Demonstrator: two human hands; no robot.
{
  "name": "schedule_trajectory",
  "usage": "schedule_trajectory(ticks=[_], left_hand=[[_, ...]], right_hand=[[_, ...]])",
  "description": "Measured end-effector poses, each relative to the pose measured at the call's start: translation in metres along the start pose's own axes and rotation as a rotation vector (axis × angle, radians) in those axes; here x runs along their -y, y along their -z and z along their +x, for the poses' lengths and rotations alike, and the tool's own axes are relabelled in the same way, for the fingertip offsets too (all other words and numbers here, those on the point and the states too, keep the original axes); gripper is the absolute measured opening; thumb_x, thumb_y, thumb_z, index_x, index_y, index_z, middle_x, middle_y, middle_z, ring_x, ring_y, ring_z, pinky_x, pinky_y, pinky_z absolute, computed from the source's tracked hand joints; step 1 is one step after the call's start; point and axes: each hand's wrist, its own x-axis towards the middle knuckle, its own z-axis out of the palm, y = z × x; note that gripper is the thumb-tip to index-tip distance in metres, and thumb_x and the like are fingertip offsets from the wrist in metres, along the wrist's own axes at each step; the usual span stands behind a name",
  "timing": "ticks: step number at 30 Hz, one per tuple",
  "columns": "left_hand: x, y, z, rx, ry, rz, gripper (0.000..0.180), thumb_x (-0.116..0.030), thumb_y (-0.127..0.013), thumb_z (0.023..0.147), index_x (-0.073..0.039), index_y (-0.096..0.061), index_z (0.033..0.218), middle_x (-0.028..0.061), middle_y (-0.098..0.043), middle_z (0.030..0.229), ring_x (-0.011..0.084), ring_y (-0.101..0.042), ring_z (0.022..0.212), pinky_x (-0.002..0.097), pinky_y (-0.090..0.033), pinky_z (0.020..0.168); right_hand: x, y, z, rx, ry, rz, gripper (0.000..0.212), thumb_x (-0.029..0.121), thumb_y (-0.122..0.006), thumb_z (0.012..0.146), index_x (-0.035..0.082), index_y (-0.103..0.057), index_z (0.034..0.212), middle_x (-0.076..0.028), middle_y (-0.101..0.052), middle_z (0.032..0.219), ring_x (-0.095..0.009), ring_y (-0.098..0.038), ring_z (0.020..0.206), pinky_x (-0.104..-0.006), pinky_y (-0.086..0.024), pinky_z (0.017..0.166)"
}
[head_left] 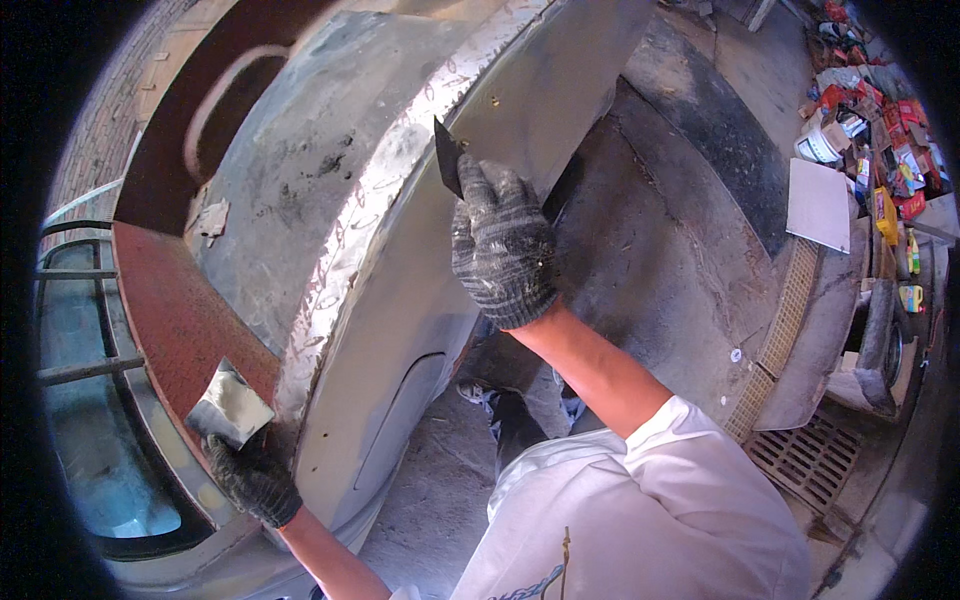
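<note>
My right hand [505, 245], in a grey-and-black knit glove, grips a thin dark putty spreader [446, 160]. Its blade stands against the outer side panel [395, 290] of a pickup bed, close below the top rail [350, 215]. The rail is pale and patchy, with scuffed marks along it. At the lower left, my gloved left hand [252, 480] holds a small flat plate [208, 412] by its near edge. Cream-coloured putty [237, 402] is spread over that plate. A fuel door outline [400, 415] shows in the panel's lower part.
Left lies the cab's rear window [110, 400], beside a reddish-brown bed wall [190, 310]. The grey bed floor [300, 150] holds a scrap. To the right are a dark sheet [715, 125] on concrete, a white board [818, 205], a drain grate [808, 455] and heaped boxes and containers [880, 120].
</note>
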Motion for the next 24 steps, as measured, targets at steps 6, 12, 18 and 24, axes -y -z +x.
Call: schedule_trajectory(ticks=[6,12,18,24], left_hand=[[-0.004,-0.008,-0.006,0.073,-0.471,0.456,0.076,-0.004,-0.082,0.074,0.010,-0.040,0.136,0.0228,-0.048,0.137,0.0329,-0.057,0.117,0.0391,-0.051,0.098],[-0.008,-0.013,-0.001,-0.171,-0.038,0.022,0.073,-0.017,-0.079,0.081,0.007,-0.040,0.138,0.0221,-0.050,0.135,0.0365,-0.056,0.116,0.0431,-0.055,0.093],[-0.005,-0.004,-0.004,-0.076,0.179,-0.345,0.051,-0.017,-0.061,0.094,0.000,-0.041,0.138,0.0203,-0.051,0.133,0.0386,-0.060,0.110,0.0504,-0.058,0.088],[0.002,-0.003,-0.002,-0.020,-0.030,0.007,0.049,-0.022,-0.056,0.097,-0.003,-0.041,0.140,0.0176,-0.053,0.132,0.0372,-0.062,0.108,0.0488,-0.058,0.087]], right_hand=[[0.006,0.000,-0.003,0.050,0.010,0.042,0.041,0.012,-0.055,0.088,-0.005,-0.056,0.125,-0.021,-0.059,0.113,-0.037,-0.059,0.101,-0.0429,-0.050,0.089],[0.036,0.003,-0.029,0.141,0.046,0.057,0.053,0.014,-0.058,0.078,-0.007,-0.055,0.127,-0.022,-0.058,0.117,-0.037,-0.059,0.104,-0.0426,-0.054,0.085],[0.046,0.023,-0.049,0.201,0.136,0.315,0.053,0.011,-0.061,0.078,-0.003,-0.056,0.129,-0.021,-0.060,0.118,-0.035,-0.061,0.105,-0.0448,-0.053,0.088],[-0.018,0.020,-0.005,-0.001,0.002,0.227,0.046,0.010,-0.063,0.080,0.000,-0.059,0.124,-0.020,-0.062,0.111,-0.035,-0.062,0.098,-0.0470,-0.051,0.085]])
